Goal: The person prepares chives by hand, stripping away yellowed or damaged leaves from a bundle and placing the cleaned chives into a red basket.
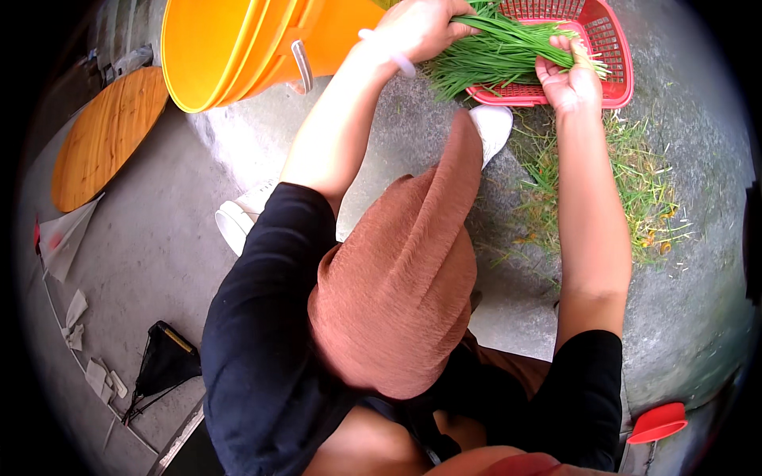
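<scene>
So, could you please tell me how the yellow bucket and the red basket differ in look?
The yellow bucket has solid walls, while the red basket has openwork mesh ones. The bucket's rim is rounded; the basket's is roughly rectangular with rounded corners. Both are open-mouthed containers.

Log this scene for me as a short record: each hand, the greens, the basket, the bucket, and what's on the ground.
Left hand: fingers at the greens, on their left side; pale band on the wrist
Right hand: palm up, holding the greens near their pale ends
Greens: long thin stalks, pale ends to the right, green ends past the basket's left side
Basket: red, slotted walls, under the greens
Bucket: orange-yellow, left of the basket
Ground: scattered green and yellowish trimmings on the basket's near side
</scene>
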The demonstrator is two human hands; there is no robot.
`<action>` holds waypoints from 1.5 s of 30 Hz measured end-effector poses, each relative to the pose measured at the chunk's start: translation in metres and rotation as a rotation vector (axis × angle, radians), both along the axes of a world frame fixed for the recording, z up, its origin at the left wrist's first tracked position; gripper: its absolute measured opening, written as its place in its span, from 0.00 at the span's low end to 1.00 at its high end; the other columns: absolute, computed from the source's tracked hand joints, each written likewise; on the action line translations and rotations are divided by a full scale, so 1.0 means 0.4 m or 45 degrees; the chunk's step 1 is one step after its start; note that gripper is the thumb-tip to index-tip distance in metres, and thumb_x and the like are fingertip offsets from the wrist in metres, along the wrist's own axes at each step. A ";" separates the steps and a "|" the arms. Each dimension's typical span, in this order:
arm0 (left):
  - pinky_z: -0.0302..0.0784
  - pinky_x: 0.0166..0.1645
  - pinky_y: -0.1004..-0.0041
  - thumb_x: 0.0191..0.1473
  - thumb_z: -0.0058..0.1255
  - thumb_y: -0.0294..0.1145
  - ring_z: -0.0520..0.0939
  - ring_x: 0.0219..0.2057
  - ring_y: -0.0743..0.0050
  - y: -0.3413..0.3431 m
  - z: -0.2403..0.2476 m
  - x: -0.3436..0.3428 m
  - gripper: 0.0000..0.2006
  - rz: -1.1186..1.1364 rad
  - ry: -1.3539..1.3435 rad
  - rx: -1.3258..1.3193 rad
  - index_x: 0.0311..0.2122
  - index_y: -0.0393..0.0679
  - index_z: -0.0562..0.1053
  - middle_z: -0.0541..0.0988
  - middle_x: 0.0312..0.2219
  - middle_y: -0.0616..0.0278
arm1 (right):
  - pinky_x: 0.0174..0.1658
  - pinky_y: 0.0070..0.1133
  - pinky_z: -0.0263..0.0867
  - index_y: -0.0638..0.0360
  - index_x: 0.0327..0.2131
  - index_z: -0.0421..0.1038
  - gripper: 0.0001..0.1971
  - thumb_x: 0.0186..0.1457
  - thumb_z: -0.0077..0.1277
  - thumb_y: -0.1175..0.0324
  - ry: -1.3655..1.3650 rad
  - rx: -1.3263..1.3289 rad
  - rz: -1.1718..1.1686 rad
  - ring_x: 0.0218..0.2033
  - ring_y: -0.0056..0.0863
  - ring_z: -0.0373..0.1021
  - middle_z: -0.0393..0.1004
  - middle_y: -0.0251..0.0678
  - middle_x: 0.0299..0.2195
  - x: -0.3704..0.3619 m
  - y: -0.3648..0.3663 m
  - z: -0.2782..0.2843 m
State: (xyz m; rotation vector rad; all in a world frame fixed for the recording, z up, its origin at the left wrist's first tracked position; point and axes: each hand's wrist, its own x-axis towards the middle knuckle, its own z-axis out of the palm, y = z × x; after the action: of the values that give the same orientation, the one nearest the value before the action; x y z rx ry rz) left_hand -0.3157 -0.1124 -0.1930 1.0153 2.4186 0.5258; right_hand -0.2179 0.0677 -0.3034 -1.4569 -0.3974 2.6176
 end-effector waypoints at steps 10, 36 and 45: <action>0.70 0.42 0.62 0.43 0.54 0.31 0.75 0.35 0.48 -0.038 -0.112 -0.029 0.13 0.239 0.008 -0.131 0.35 0.36 0.72 0.74 0.31 0.44 | 0.45 0.36 0.66 0.58 0.46 0.62 0.20 0.52 0.52 0.62 -0.146 -0.071 0.119 0.41 0.41 0.65 0.68 0.45 0.37 -0.019 0.009 -0.087; 0.70 0.40 0.70 0.44 0.54 0.31 0.74 0.34 0.64 -0.175 -0.129 0.111 0.06 0.074 0.297 0.081 0.31 0.47 0.74 0.72 0.27 0.63 | 0.30 0.21 0.67 0.55 0.34 0.74 0.09 0.47 0.53 0.68 0.194 1.582 1.001 0.23 0.23 0.69 0.72 0.34 0.27 0.077 -0.236 0.015; 0.70 0.39 0.68 0.46 0.53 0.31 0.74 0.35 0.62 -0.180 -0.141 0.108 0.06 0.221 0.224 0.168 0.31 0.45 0.74 0.73 0.26 0.61 | 0.32 0.23 0.66 0.51 0.37 0.73 0.12 0.46 0.53 0.67 0.228 1.659 1.112 0.24 0.26 0.67 0.71 0.31 0.26 0.082 -0.246 -0.008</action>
State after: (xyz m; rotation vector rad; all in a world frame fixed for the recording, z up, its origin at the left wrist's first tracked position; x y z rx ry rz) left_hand -0.2726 -0.1842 -0.2496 0.9448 2.6750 0.6901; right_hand -0.1850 -0.0307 -0.3067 -0.5763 -2.4683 1.8728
